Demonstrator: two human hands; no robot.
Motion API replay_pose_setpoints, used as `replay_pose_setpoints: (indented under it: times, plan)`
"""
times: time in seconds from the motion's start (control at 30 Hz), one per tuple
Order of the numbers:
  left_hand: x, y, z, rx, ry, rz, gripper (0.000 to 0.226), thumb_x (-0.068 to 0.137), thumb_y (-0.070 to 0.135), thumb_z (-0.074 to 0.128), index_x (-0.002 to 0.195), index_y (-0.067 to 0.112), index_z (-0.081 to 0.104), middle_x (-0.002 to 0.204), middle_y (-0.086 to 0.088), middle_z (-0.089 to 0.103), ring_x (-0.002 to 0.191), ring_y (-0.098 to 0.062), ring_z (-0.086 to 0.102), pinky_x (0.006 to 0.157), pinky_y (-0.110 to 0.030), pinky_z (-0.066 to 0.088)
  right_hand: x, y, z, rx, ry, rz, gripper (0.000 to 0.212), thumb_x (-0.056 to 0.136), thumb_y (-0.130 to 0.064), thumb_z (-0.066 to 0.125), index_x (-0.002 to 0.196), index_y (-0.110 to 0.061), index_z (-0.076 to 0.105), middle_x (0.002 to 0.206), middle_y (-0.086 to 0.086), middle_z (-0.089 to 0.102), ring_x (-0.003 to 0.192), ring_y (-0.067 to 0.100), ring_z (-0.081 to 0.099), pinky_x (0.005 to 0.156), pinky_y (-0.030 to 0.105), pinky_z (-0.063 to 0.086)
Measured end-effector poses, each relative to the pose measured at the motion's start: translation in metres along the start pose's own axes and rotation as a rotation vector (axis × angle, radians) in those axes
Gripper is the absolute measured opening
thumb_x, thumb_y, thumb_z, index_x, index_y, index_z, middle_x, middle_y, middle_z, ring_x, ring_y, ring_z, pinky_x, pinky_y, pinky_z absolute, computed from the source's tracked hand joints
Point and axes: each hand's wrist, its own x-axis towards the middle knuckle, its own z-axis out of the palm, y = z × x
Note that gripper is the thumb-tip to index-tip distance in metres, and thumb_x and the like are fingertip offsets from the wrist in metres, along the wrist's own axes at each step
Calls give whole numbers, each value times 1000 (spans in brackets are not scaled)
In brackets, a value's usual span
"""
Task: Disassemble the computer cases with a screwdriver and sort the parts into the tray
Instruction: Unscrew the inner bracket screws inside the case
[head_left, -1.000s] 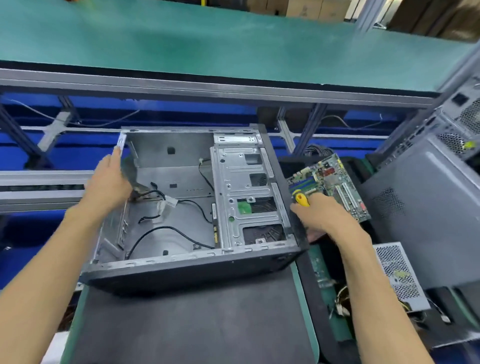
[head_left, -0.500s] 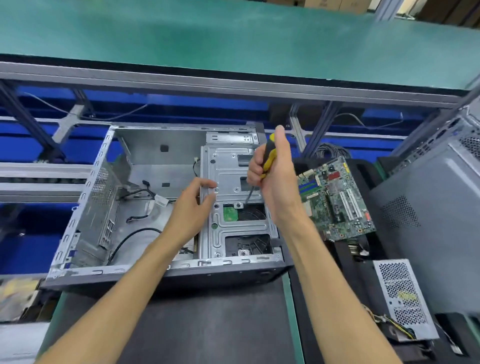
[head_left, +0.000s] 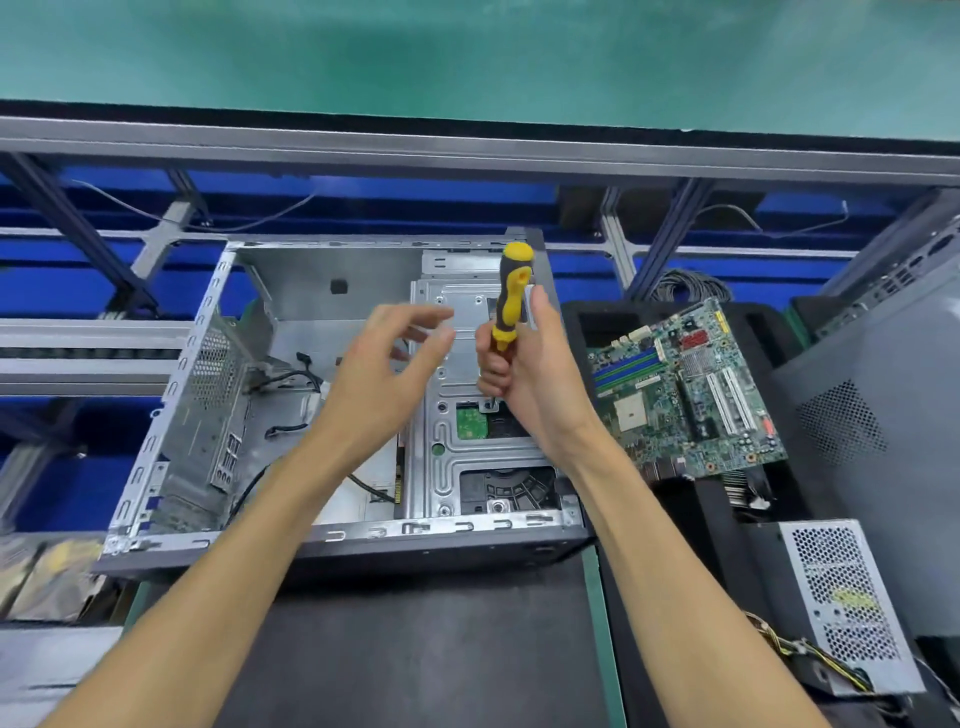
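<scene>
The computer case lies open on its side across the centre of the frame, side panel off and its main bay stripped to loose cables. I judge the job well advanced: the motherboard already sits in the black foam tray at right of centre, and the power supply lies at lower right. The metal drive cage is still mounted in the case's right half, with a drive visible through its openings, so that remains. My right hand, just above the cage, grips the yellow-and-black screwdriver upright; its tip is hidden. My left hand, fingers spread and empty, hovers beside it.
</scene>
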Motion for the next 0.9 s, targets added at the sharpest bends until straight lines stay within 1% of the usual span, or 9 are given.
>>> replay_pose_setpoints:
  times: [0.1, 0.2, 0.27, 0.37, 0.43, 0.5, 0.57, 0.7, 0.9]
  plan:
    - [12, 37, -9, -118, -158, 148, 39, 95, 30, 64, 133, 26, 57, 112, 4, 64, 96, -15, 64, 89, -33, 54, -1, 5, 0, 73, -17, -1, 49, 107, -36, 20, 85, -11, 56, 66, -3, 30, 62, 12, 23, 62, 32, 21]
    - [20, 56, -10, -39, -198, 227, 45, 90, 20, 73, 132, 22, 58, 103, 1, 64, 82, -20, 64, 80, -44, 55, -2, 3, -3, 118, -47, 6, 40, 97, -31, 27, 96, -4, 57, 65, -5, 35, 63, 13, 29, 62, 32, 26]
    - [22, 60, -10, 26, -182, 242, 44, 87, 22, 75, 128, 24, 58, 103, 1, 64, 83, -17, 64, 78, -43, 55, -5, 1, -3, 80, -74, -18, 42, 97, -28, 27, 96, -6, 63, 65, -5, 41, 64, 13, 36, 64, 33, 34]
    - [23, 62, -11, 35, -146, 239, 32, 88, 19, 74, 119, 16, 63, 100, 0, 68, 85, -17, 65, 77, -39, 57, -8, -3, -3, -140, -73, -61, 54, 98, -26, 28, 80, -26, 78, 76, -6, 67, 77, 11, 60, 84, 37, 51]
    - [22, 63, -13, 40, -136, 254, 29, 90, 15, 72, 117, 15, 64, 99, 1, 70, 88, -17, 66, 78, -32, 58, -11, -9, -11, -454, -8, -119, 46, 101, -27, 35, 85, -38, 77, 96, -8, 75, 95, 8, 66, 98, 32, 50]
    - [20, 64, -17, 48, -118, 269, 30, 91, 14, 71, 120, 15, 64, 101, 4, 70, 93, -14, 67, 84, -30, 57, -16, -13, -23, -708, 44, -214, 27, 101, -23, 50, 101, -36, 73, 108, -8, 74, 101, 6, 66, 94, 23, 51]
    - [20, 66, -18, 47, -103, 268, 31, 91, 13, 70, 121, 13, 63, 102, 4, 70, 96, -12, 68, 88, -35, 56, -22, -13, -34, -813, 54, -267, 19, 97, -18, 63, 111, -24, 74, 108, -6, 74, 97, 6, 68, 88, 21, 53]
    - [15, 65, -12, 41, -133, 259, 31, 92, 10, 69, 123, 10, 62, 102, -2, 70, 97, -16, 69, 87, -40, 57, -27, -10, -37, -791, 90, -250, 14, 89, -15, 75, 102, -19, 76, 96, 0, 76, 86, 14, 71, 84, 31, 57]
    - [12, 66, -5, 75, -131, 279, 32, 93, 12, 68, 125, 11, 61, 102, 2, 69, 98, -14, 67, 89, -39, 56, -29, -2, -36, -697, 142, -268, 6, 89, -11, 74, 93, -16, 75, 91, 4, 76, 82, 19, 73, 85, 43, 59]
